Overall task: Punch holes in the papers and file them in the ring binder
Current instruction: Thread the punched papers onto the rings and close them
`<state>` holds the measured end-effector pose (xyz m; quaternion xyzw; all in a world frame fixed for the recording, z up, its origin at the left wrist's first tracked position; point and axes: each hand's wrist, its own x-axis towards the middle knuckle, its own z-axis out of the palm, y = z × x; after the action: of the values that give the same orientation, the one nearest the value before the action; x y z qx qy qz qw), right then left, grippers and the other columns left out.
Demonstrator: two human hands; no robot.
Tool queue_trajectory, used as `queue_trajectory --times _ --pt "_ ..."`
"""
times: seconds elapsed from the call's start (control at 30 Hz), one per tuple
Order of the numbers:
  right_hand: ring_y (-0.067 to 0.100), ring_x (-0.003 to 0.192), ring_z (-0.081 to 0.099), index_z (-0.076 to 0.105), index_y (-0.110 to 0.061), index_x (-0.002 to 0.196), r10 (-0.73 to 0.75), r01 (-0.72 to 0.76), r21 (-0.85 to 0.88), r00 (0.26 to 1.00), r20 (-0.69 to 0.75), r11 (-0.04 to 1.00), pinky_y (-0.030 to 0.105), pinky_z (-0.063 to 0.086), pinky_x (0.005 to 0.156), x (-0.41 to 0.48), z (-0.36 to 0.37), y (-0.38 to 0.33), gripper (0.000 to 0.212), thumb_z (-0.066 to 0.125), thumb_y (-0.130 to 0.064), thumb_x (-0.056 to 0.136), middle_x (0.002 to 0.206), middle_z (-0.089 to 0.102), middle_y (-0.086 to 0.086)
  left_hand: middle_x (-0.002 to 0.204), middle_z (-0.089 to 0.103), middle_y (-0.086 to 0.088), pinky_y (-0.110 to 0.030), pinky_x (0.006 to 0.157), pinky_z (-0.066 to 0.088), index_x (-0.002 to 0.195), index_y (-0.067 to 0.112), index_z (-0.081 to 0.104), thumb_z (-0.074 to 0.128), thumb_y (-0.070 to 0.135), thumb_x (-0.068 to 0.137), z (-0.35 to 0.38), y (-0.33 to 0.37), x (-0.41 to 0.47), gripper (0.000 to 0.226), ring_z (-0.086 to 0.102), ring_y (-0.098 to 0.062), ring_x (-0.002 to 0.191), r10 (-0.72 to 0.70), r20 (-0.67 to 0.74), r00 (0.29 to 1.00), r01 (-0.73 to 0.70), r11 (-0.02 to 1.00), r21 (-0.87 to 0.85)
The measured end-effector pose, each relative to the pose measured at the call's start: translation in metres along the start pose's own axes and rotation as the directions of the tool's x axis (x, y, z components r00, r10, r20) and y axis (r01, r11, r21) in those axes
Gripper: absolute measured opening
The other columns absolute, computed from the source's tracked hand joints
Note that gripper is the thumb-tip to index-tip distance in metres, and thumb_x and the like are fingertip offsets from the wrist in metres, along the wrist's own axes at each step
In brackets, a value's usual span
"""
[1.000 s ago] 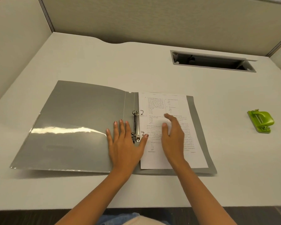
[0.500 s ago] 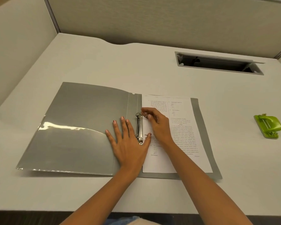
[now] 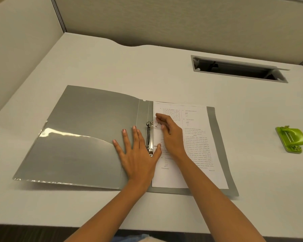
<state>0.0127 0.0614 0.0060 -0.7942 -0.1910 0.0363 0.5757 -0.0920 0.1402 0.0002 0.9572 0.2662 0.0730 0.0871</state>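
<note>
Ring mechanism (image 3: 149,138): taken as the landmark; it sits on the spine of the open grey ring binder (image 3: 94,137), and both rings appear to be parted.
Papers (image 3: 199,154): a thin white printed stack lies just right of the mechanism with its left margin touching the right-hand prongs. It seems to be threaded on them, though the holes are hidden.
Left hand (image 3: 136,154): laid flat just left of the mechanism, fingers spread and pressed on the cover, the thumb stretched across to the lower ring.
Right hand (image 3: 171,135): rested on the paper margin just right of the mechanism, forefinger and thumb either side of the upper prong. Whether the prong is pinched cannot be told.
Hole punch (image 3: 291,139): green, left well apart to the right of the mechanism.
Handling, papers: judged light, limp and easily torn at the holes; they are best pressed flat at the margin, not pulled.
Handling, binder: the thin glossy cover is likely to slide, so it should be steadied by a flat palm beside the mechanism.
Handling, rings: stiff sprung metal is expected; the halves should be squeezed together with fingertips kept out of the gap.
</note>
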Motion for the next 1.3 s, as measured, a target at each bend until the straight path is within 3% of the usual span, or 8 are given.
queue_trajectory --times 0.3,0.5,0.57,0.63,0.77,1.03,1.2,1.3 --pt "0.001 0.115 0.059 0.058 -0.015 0.126 -0.022 0.022 -0.038 1.000 0.002 0.999 0.016 0.044 0.100 0.000 0.001 0.001 0.042 0.041 0.005 0.093 0.122 0.065 -0.005 0.156 0.028 -0.009 -0.060 0.115 0.005 0.147 0.006 0.033 0.021 0.061 0.091 0.002 0.002 0.001 0.079 0.020 -0.030 0.146 0.011 0.016 1.000 -0.011 1.000 -0.016" --pt "0.000 0.113 0.060 0.061 -0.017 0.122 -0.012 0.012 -0.023 1.000 -0.006 1.000 0.021 0.046 0.100 0.000 0.002 0.002 0.040 0.043 0.004 0.093 0.118 0.066 -0.008 0.142 0.052 -0.005 -0.051 0.116 0.017 0.150 0.012 0.029 0.023 0.069 0.088 -0.016 0.002 -0.001 0.083 0.039 -0.028 0.137 -0.026 -0.017 1.000 0.022 0.979 -0.204" --pt "0.002 0.112 0.060 0.062 -0.018 0.120 -0.012 0.012 -0.018 1.000 -0.006 1.000 0.024 0.047 0.099 0.000 0.001 0.002 0.040 0.043 0.004 0.093 0.117 0.067 -0.009 0.122 0.063 0.000 -0.041 0.106 0.034 0.150 0.015 0.027 0.036 0.064 0.089 -0.031 0.006 0.005 0.078 0.052 -0.024 0.118 -0.105 -0.006 0.994 0.096 0.926 -0.365" --pt "0.002 0.111 0.061 0.062 -0.019 0.119 -0.012 0.012 -0.022 1.000 -0.003 1.000 0.023 0.047 0.098 0.000 0.001 0.001 0.041 0.043 0.004 0.092 0.115 0.067 -0.010 0.121 0.060 -0.002 -0.035 0.093 0.043 0.144 0.016 0.034 0.050 0.049 0.091 -0.042 0.009 0.014 0.064 0.052 -0.022 0.112 -0.152 0.071 0.986 0.168 0.871 -0.463" --pt "0.001 0.110 0.061 0.062 -0.019 0.119 -0.026 0.026 -0.049 1.000 -0.001 0.998 0.020 0.047 0.098 0.001 0.000 -0.001 0.042 0.043 0.006 0.091 0.115 0.068 -0.008 0.119 0.053 -0.012 -0.027 0.073 0.037 0.123 0.007 0.048 0.059 0.025 0.088 -0.045 0.009 0.035 0.041 0.054 -0.027 0.104 -0.183 0.231 0.956 0.269 0.864 -0.425" --pt "0.001 0.109 0.062 0.063 -0.016 0.118 -0.019 0.019 -0.056 1.000 -0.007 0.998 0.018 0.047 0.096 0.000 0.001 -0.001 0.042 0.043 0.007 0.090 0.113 0.069 -0.008 0.120 0.050 -0.020 -0.028 0.068 0.035 0.117 -0.001 0.042 0.065 0.012 0.087 -0.048 0.013 0.053 0.039 0.057 -0.034 0.100 -0.144 0.363 0.921 0.275 0.898 -0.342" --pt "0.000 0.109 0.061 0.063 -0.017 0.118 0.002 -0.002 -0.044 1.000 -0.001 0.999 0.017 0.047 0.095 0.000 0.001 -0.003 0.042 0.043 0.007 0.089 0.113 0.068 -0.008 0.108 0.064 -0.015 -0.037 0.077 0.050 0.113 0.002 0.054 0.060 0.006 0.086 -0.047 0.005 0.052 0.028 0.061 -0.033 0.098 -0.141 0.355 0.924 0.311 0.816 -0.487" --pt "-0.001 0.109 0.061 0.063 -0.016 0.118 0.020 -0.020 -0.031 1.000 0.009 0.999 0.019 0.047 0.097 0.000 0.001 -0.005 0.045 0.044 0.010 0.087 0.114 0.068 -0.007 0.102 0.067 -0.008 -0.037 0.082 0.050 0.112 0.009 0.061 0.061 0.007 0.083 -0.048 0.004 0.045 0.030 0.062 -0.027 0.097 -0.131 0.254 0.958 0.258 0.778 -0.573"
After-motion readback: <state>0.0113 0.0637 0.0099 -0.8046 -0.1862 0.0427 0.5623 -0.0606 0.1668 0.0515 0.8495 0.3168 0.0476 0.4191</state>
